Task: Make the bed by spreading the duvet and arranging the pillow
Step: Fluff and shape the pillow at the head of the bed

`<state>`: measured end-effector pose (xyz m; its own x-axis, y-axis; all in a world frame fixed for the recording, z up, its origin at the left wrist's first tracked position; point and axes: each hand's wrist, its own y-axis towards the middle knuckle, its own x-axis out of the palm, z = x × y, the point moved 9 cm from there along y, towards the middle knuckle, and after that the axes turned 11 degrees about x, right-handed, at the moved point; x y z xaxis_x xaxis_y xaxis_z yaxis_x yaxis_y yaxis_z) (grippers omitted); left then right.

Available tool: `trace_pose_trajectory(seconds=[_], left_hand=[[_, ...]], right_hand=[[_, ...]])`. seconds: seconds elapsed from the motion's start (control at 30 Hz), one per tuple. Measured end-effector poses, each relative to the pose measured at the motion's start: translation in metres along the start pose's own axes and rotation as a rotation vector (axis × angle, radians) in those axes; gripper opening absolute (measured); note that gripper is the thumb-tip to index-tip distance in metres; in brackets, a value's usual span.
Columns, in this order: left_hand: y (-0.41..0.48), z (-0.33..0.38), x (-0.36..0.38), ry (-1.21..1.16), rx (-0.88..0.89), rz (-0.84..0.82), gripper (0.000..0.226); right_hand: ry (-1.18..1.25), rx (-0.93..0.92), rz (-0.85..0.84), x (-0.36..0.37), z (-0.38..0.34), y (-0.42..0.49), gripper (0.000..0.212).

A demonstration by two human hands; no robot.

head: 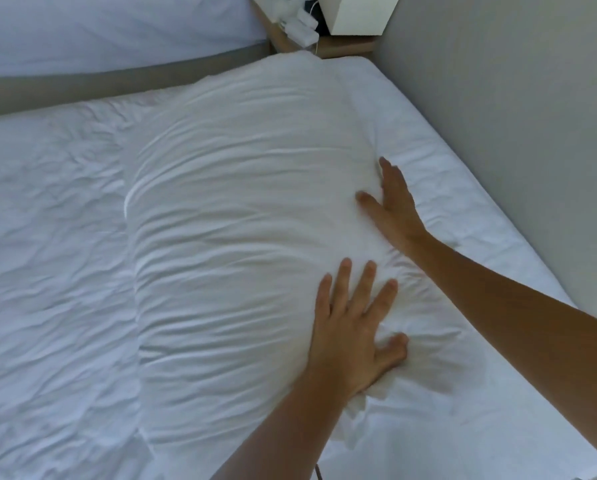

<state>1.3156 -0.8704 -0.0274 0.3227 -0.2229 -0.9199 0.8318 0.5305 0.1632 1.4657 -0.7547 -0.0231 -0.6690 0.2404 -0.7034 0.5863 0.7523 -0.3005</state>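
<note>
A large white pillow lies along the head end of the bed, its cover wrinkled. My left hand presses flat on its near right part, fingers spread. My right hand lies flat against the pillow's right edge, fingers apart, holding nothing. The white duvet is spread over the bed to the left of the pillow, creased. A strip of white sheet shows to the right of the pillow.
A grey wall runs close along the bed's right side. A wooden bedside table with white chargers and a white box stands at the top. A second white bed lies beyond a narrow gap.
</note>
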Motion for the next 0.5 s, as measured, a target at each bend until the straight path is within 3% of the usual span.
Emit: trace_pose_trajectory(seconds=[0.07,0.2,0.5], left_hand=[[0.014,0.001,-0.009,-0.022,0.078,-0.039,0.070],[0.035,-0.012,-0.026,0.056,0.314,-0.164,0.077],[0.035,-0.017,0.008,-0.004,0.293,-0.056,0.078]], right_hand=[[-0.160,-0.142,0.028,0.007,-0.055,0.004,0.091],[-0.330,-0.165,0.023,0.030,-0.115,0.026,0.084],[-0.321,-0.044,-0.034,0.079,-0.064,0.088,0.083]])
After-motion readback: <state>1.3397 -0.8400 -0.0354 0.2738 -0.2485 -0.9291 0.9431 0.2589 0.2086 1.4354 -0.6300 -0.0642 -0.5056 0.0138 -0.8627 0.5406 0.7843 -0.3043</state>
